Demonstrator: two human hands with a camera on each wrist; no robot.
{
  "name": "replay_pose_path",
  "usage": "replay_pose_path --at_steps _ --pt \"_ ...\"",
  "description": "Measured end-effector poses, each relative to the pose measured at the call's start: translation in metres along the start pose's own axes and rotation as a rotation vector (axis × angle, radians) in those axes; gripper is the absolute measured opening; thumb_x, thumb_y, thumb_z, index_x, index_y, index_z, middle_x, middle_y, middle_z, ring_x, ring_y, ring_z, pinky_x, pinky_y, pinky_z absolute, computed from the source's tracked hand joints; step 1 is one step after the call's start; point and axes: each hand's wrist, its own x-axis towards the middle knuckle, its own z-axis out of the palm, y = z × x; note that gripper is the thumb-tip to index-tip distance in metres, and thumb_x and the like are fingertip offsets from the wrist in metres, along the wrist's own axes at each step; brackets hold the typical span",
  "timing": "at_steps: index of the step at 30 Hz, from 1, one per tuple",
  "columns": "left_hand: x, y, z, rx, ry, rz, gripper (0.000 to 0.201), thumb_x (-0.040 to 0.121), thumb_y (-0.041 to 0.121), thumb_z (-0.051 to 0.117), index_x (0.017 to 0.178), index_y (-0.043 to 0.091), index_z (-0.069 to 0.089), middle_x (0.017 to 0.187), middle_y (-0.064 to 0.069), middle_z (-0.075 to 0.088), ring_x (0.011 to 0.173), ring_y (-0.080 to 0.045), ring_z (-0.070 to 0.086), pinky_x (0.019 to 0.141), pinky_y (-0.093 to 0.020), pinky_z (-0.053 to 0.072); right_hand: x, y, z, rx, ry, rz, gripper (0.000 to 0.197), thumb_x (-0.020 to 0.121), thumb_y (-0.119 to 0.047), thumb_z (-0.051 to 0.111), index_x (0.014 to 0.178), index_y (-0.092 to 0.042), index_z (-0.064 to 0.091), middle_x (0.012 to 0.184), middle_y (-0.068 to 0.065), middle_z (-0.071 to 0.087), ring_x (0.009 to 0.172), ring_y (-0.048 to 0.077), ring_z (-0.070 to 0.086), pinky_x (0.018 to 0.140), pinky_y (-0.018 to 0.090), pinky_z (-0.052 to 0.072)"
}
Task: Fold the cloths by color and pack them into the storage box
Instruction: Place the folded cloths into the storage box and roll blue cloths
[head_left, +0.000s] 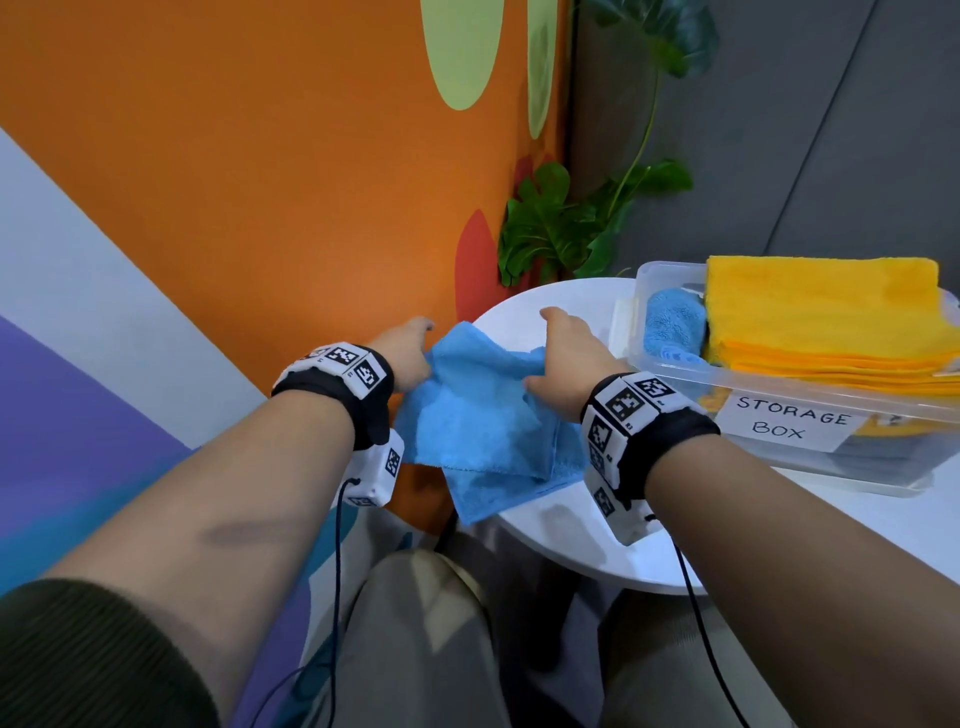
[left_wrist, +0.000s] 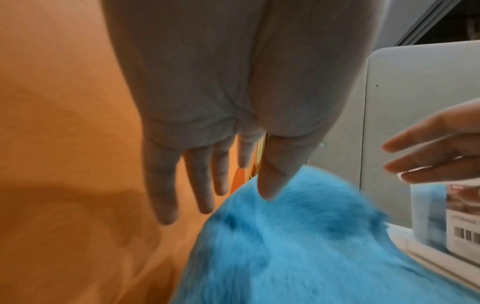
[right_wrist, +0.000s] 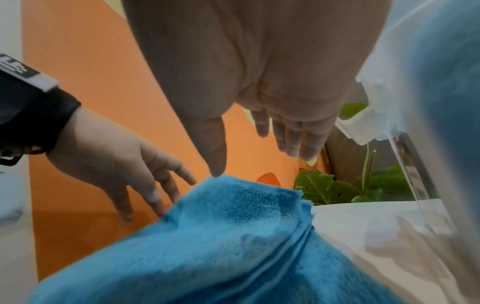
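Note:
A light blue cloth (head_left: 483, 410) lies loosely folded over the left edge of the round white table (head_left: 571, 540), part of it hanging past the rim. My left hand (head_left: 410, 353) is at its left side; in the left wrist view the fingers (left_wrist: 205, 185) are straight and the thumb touches the blue cloth (left_wrist: 298, 246). My right hand (head_left: 566, 353) is at the cloth's right side, fingers (right_wrist: 298, 144) straight, thumb tip just above the blue cloth (right_wrist: 221, 236). The clear storage box (head_left: 753, 387) stands to the right, holding stacked yellow cloths (head_left: 826, 317) and a folded blue cloth (head_left: 675, 322).
An orange wall (head_left: 260, 182) runs close behind and left of the table. A green plant (head_left: 561, 228) stands at the corner behind it. The box sits on a white lid (head_left: 857, 480). My knees are under the table's front edge.

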Motion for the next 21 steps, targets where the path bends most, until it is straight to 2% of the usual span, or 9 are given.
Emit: replay_pose_path --at_steps 1,4,6,8,10,12,14,16,21 --pt "0.0 -0.002 0.004 0.05 -0.024 -0.036 0.068 0.091 0.015 0.057 0.149 0.017 0.022 0.132 -0.012 0.053 0.111 -0.028 0.056 0.084 -0.033 0.048 -0.001 0.0 0.001 -0.018 -0.018 0.004 0.075 0.087 -0.015 0.061 0.148 -0.017 0.017 0.146 0.008 0.032 0.125 0.026 0.046 0.095 0.036 0.04" --pt "-0.002 -0.002 0.012 0.131 -0.127 -0.091 0.071 0.092 0.026 0.059 0.15 0.019 0.018 0.136 -0.011 0.05 0.102 -0.028 0.057 0.067 -0.029 0.048 -0.002 0.003 0.009 -0.076 -0.028 0.066 0.066 0.086 -0.018 0.06 0.142 -0.019 0.025 0.14 0.006 0.036 0.122 0.027 0.048 0.097 0.04 0.039" --pt "-0.003 -0.002 0.014 0.152 -0.18 -0.102 0.066 0.094 0.03 0.057 0.15 0.022 0.024 0.14 -0.01 0.046 0.11 -0.028 0.055 0.07 -0.028 0.046 -0.001 0.005 0.013 -0.141 -0.026 0.126 0.051 0.084 -0.026 0.06 0.129 -0.017 0.037 0.127 0.006 0.044 0.113 0.028 0.051 0.097 0.044 0.041" --pt "-0.004 -0.002 0.016 0.158 -0.214 -0.104 0.056 0.095 0.03 0.056 0.145 0.022 0.033 0.14 -0.007 0.046 0.115 -0.027 0.052 0.074 -0.028 0.043 -0.001 0.008 0.015 -0.26 -0.134 0.15 0.037 0.088 -0.034 0.056 0.116 -0.012 0.048 0.109 0.006 0.053 0.1 0.026 0.053 0.09 0.037 0.045" --pt "-0.002 -0.004 0.019 0.143 -0.217 -0.111 0.036 0.095 0.029 0.057 0.128 0.021 0.046 0.121 -0.005 0.052 0.098 -0.025 0.052 0.064 -0.027 0.042 -0.004 0.01 0.017 -0.349 -0.277 0.127 0.031 0.093 -0.039 0.049 0.096 -0.009 0.056 0.085 0.004 0.055 0.083 0.022 0.053 0.073 0.029 0.044" --pt "-0.001 -0.007 0.022 0.12 -0.206 -0.131 0.015 0.094 0.026 0.057 0.104 0.023 0.046 0.097 -0.002 0.049 0.078 -0.022 0.048 0.055 -0.026 0.038 -0.008 0.012 0.022 -0.381 -0.317 0.122 0.039 0.094 -0.043 0.048 0.072 -0.01 0.051 0.068 0.002 0.048 0.068 0.018 0.05 0.056 0.025 0.038" --pt "0.0 -0.011 0.025 0.094 -0.209 -0.177 0.025 0.094 0.028 0.057 0.113 0.022 0.042 0.094 -0.003 0.053 0.078 -0.023 0.054 0.056 -0.026 0.043 -0.009 0.012 0.025 -0.379 -0.314 0.141 0.041 0.092 -0.041 0.052 0.063 -0.013 0.044 0.064 0.002 0.046 0.062 0.018 0.049 0.051 0.025 0.035" --pt "0.0 -0.014 0.027 0.063 -0.198 -0.212 0.039 0.092 0.03 0.058 0.124 0.02 0.038 0.09 -0.004 0.057 0.076 -0.021 0.058 0.055 -0.026 0.045 -0.008 0.009 0.026 -0.383 -0.332 0.156 0.037 0.089 -0.034 0.056 0.062 -0.013 0.044 0.064 0.001 0.047 0.069 0.021 0.052 0.057 0.026 0.041" --pt "0.003 -0.019 0.028 0.011 -0.132 -0.245 0.05 0.088 0.03 0.065 0.126 0.017 0.035 0.088 -0.006 0.055 0.072 -0.02 0.055 0.052 -0.028 0.043 -0.005 0.002 0.017 -0.213 -0.327 0.196 0.029 0.094 -0.027 0.045 0.069 -0.012 0.044 0.075 0.004 0.055 0.07 0.02 0.053 0.056 0.024 0.039"
